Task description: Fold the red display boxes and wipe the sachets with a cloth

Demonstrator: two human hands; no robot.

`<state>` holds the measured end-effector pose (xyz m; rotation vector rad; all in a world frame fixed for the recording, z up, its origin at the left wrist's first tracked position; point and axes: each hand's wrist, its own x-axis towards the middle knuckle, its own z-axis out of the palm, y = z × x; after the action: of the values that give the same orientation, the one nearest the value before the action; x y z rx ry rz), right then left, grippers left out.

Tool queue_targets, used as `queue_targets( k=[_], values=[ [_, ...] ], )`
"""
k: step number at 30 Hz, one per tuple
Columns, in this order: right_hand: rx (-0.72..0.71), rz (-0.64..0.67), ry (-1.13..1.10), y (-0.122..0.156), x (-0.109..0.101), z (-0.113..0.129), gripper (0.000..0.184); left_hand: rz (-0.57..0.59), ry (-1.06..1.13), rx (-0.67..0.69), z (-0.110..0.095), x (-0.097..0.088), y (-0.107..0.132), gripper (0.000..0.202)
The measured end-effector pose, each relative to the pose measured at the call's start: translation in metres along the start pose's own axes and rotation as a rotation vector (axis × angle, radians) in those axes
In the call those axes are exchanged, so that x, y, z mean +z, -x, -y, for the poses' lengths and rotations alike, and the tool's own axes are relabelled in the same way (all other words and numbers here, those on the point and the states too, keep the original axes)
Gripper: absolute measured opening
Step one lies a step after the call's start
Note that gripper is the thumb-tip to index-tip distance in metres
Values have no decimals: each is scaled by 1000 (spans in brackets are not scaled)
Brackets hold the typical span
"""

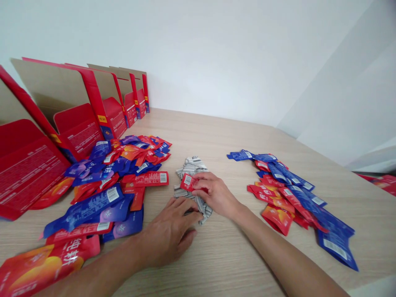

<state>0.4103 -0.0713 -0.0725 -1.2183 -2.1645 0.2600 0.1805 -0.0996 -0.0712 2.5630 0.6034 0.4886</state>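
Between my hands lies a loose heap of grey-and-white striped strips (191, 165), which look like barcode labels. My right hand (215, 194) is closed at the heap's right side, with thumb and fingers pinching a small red packet (187, 181). A white barcode shows on the packet's left end, and my fingers hide its other end. My left hand (171, 231) rests palm down on the near side of the heap. Its thumb stands apart from the bent fingers, whose tips touch the strips. Whether a strip is caught under them is hidden.
On the left, red and blue pouches (114, 198) lie in a spread pile. Behind them, open red cardboard boxes (77, 132) stand in a row. More red and blue pouches (287, 185) overlap in a line on the right. A white wall (210, 62) rises behind the wooden table (198, 119).
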Motion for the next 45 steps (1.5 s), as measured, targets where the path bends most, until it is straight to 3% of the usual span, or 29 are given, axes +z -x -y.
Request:
queue_targets(
  k=[8, 11, 15, 19, 21, 25, 28, 30, 32, 36, 39, 42, 45],
  values=[
    [153, -5, 37, -7, -13, -24, 17, -23, -11, 24, 2, 1, 2, 36],
    [180, 60, 92, -6, -22, -24, 5, -29, -4, 30, 2, 2, 3, 35],
    [220, 180, 261, -1, -30, -14, 31, -28, 4, 35, 2, 1, 3, 33],
    [269, 257, 437, 1, -36, -7, 35, -36, 4, 50, 3, 1, 2, 34],
    [325, 225, 441, -1, -40, -6, 37, -43, 3, 56, 3, 1, 2, 36],
    [398, -29, 259, -15, -43, 0, 38, -35, -11, 61, 3, 1, 1, 34],
    [489, -141, -217, -38, -31, 15, 24, -35, -21, 50, 2, 0, 0, 35],
    [569, -116, -657, -59, -15, 32, 13, -37, -22, 46, 2, 0, 0, 35],
    [624, -47, -911, -84, 4, 52, 9, -41, -23, 45, 2, 0, -1, 35],
    [684, 70, -1068, -138, 44, 87, 15, -39, -15, 40, 3, 0, 1, 38],
    [686, 85, -1189, -171, 68, 107, 22, -58, 10, 72, 4, -2, 1, 43],
    [621, 73, -1312, -187, 84, 118, 24, -93, 47, 144, 5, -4, 2, 47],
    [573, 122, -1340, -182, 88, 116, 25, -98, 72, 141, 5, -4, 2, 48]
  ],
)
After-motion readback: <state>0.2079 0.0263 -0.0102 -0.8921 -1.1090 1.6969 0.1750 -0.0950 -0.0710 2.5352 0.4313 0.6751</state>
